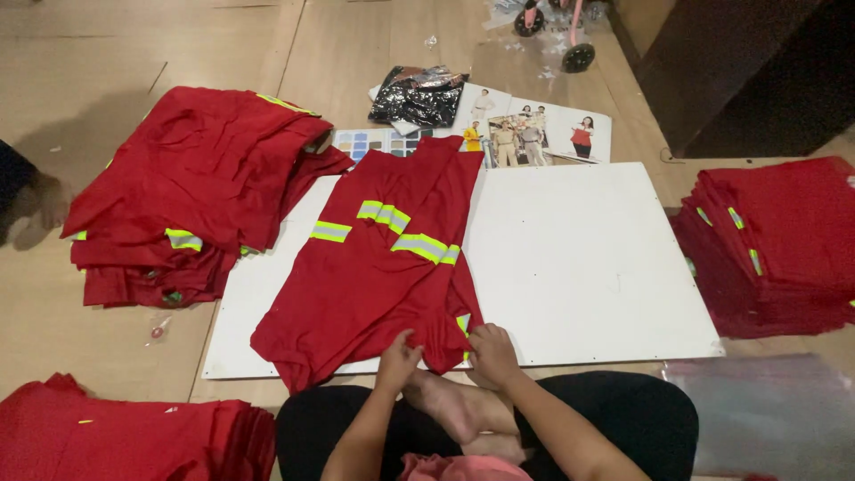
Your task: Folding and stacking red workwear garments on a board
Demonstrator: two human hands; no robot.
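From my head view, my left hand point(398, 354) and right hand point(492, 352) both pinch the near hem of the red garment point(378, 267), fingers curled closed on the cloth, forearms angled in over my crossed legs; the garment lies flat on the white board point(579, 258), its 2 reflective stripes point(410, 236) across the middle; the board's right half is bare; a loose red pile point(191, 187) crowds the left edge; a folded red stack point(775, 245) sits beyond the right edge.
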